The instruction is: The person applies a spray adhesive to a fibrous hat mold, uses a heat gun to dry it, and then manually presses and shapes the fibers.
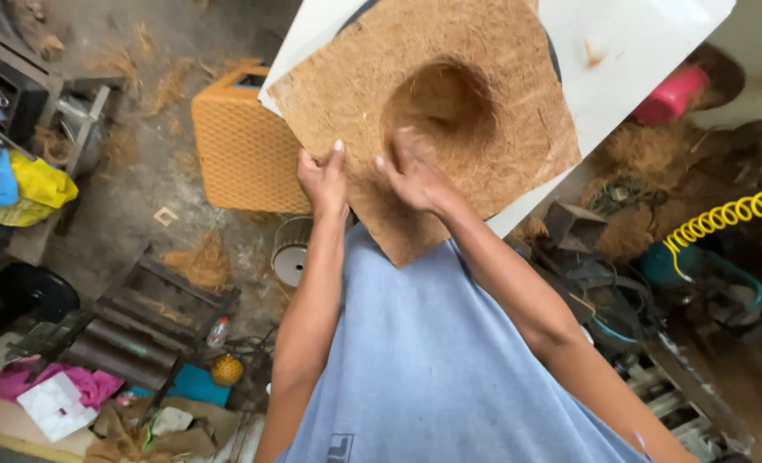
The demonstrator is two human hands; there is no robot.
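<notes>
Your left hand [324, 182] pinches the near edge of the coir fibre mat [424, 120] lying on the white bench [647, 51], while your right hand [415, 176] presses flat by its moulded hollow; it looks light, springy and crumbly, so hold its edges.

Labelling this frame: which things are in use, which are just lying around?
In use: square brown coir fibre mat with pressed hollow; white flat board; left hand; right hand.

Lying about: orange woven box; yellow coiled hose; pink cloth.
</notes>
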